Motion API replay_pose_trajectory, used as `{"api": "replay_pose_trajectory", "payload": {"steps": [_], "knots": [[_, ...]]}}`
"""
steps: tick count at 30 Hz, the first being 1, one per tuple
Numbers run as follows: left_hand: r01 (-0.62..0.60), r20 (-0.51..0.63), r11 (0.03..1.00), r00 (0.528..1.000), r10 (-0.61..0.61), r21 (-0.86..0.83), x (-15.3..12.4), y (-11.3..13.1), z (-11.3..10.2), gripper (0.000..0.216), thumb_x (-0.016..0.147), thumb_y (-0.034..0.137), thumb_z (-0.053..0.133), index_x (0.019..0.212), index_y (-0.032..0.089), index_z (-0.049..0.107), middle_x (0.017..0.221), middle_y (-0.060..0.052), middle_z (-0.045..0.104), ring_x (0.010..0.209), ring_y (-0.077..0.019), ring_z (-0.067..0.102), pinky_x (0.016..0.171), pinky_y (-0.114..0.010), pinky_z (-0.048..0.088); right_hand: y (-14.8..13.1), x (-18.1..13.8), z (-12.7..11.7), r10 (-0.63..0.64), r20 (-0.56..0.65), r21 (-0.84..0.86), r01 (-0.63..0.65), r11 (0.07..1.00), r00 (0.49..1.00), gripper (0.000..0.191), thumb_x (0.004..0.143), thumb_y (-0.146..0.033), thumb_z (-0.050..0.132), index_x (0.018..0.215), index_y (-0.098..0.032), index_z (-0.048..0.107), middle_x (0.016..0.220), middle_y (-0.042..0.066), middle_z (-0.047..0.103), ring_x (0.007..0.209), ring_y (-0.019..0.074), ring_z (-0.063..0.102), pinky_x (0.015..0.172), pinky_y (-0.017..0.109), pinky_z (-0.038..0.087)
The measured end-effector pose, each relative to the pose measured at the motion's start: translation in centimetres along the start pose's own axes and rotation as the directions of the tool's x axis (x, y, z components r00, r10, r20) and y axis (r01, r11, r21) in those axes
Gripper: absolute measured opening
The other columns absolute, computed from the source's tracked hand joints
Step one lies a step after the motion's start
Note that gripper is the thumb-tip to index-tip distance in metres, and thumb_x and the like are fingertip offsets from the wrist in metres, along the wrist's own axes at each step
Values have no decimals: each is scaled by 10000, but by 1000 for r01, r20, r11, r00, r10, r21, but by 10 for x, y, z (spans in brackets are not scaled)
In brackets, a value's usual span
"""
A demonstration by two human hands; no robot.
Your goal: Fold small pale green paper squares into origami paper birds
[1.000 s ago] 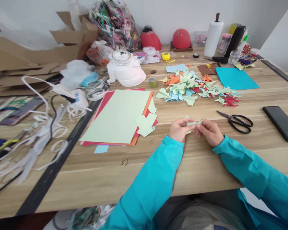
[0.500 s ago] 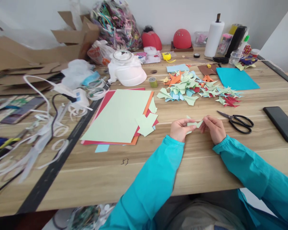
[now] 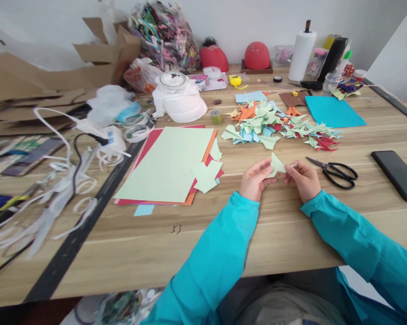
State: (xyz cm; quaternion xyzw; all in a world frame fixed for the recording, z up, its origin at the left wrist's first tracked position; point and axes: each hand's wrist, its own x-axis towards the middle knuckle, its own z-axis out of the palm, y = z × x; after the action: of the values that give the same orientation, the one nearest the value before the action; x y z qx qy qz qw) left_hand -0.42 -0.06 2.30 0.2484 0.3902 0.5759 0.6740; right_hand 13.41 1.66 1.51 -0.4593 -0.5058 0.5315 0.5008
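Observation:
Between my hands, just above the wooden table (image 3: 224, 243), is a small folded piece of pale green paper (image 3: 277, 165) with a pointed top. My left hand (image 3: 255, 179) pinches its left side between thumb and fingers. At its right corner my right hand (image 3: 302, 178) grips the paper with thumb and forefinger. Fingers partly hide the lower folds. To the right lie black-handled scissors (image 3: 335, 172), blades toward the pile. Beyond my hands spreads a heap of folded paper pieces (image 3: 262, 118) in green, orange, blue and red.
Left of my hands lies a stack of coloured sheets (image 3: 169, 162), with cut green squares (image 3: 206, 176) at its edge. A black phone (image 3: 396, 175) rests far right. Blue sheets (image 3: 335, 111) and a paper towel roll (image 3: 302, 56) are behind. White cords and strips (image 3: 68, 189) clutter the left.
The folded green paper has turned in my fingers, so a pointed flap now stands up. Both hands have shifted slightly and still hold it.

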Motion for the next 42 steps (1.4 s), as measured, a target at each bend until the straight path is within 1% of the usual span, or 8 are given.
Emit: {"api": "replay_pose_trajectory", "payload": {"steps": [4, 9, 14, 18, 24, 29, 35, 42], "knots": [[-73, -5, 996, 997, 73, 45, 0, -2, -1, 429, 458, 220, 771, 864, 164, 645, 889, -52, 661, 677, -140, 620, 605, -263, 492, 3, 3, -2, 24, -39, 80, -21, 997, 999, 251, 660, -392, 674, 659, -178, 542, 520, -15, 589, 424, 96, 515, 421, 222, 405], [-159, -24, 969, 986, 167, 190, 4, -10, -7, 291, 519, 279, 742, 765, 141, 671, 650, -37, 656, 646, -152, 617, 631, -290, 500, 2, 3, -1, 89, 12, 104, -90, 990, 996, 265, 627, -380, 701, 699, -174, 550, 537, -10, 602, 438, 100, 523, 428, 222, 410], [-273, 50, 883, 960, 275, 381, 3, -10, -9, 156, 566, 241, 703, 694, 151, 696, 857, -73, 656, 683, -143, 604, 629, -282, 497, 0, 2, -2, 114, 97, 57, -120, 991, 989, 279, 637, -387, 692, 748, -154, 588, 596, 5, 616, 474, 95, 528, 457, 227, 426], [-381, 145, 806, 923, 355, 453, 0, -8, -8, 80, 556, 170, 702, 636, 161, 701, 883, -82, 634, 845, -171, 586, 709, -267, 484, 0, 2, -3, 38, 155, -24, -35, 999, 987, 277, 637, -392, 690, 719, -149, 585, 542, -14, 580, 454, 85, 492, 443, 221, 395], [-210, 44, 957, 978, 205, 202, 1, -10, -5, 270, 633, 355, 666, 813, 155, 684, 885, -81, 650, 748, -186, 620, 578, -290, 504, -2, 1, -2, -52, 111, -36, 56, 998, 993, 243, 675, -380, 664, 719, -159, 573, 554, -13, 583, 463, 86, 489, 459, 228, 398], [-84, 0, 981, 996, 86, 175, 2, -10, -4, 316, 540, 290, 740, 802, 130, 664, 728, -50, 671, 612, -148, 613, 547, -276, 498, -2, 0, -2, -51, 87, -12, 53, 999, 995, 235, 694, -378, 648, 743, -160, 575, 563, -11, 585, 470, 90, 499, 467, 232, 408], [-178, 29, 956, 984, 176, 231, 1, -10, -3, 358, 433, 162, 775, 770, 122, 660, 723, -49, 685, 679, -150, 625, 637, -278, 514, -2, 0, -1, -30, 102, 7, 30, 1000, 994, 245, 667, -374, 671, 712, -157, 567, 578, -8, 581, 484, 89, 501, 449, 221, 404], [-260, 15, 927, 964, 266, 272, 1, -10, -4, 292, 435, 130, 763, 706, 121, 654, 689, -50, 688, 653, -164, 643, 677, -306, 522, -5, 0, -1, 84, 180, 25, -90, 996, 980, 278, 644, -394, 683, 757, -154, 600, 632, 11, 612, 483, 99, 515, 393, 206, 379]]}}
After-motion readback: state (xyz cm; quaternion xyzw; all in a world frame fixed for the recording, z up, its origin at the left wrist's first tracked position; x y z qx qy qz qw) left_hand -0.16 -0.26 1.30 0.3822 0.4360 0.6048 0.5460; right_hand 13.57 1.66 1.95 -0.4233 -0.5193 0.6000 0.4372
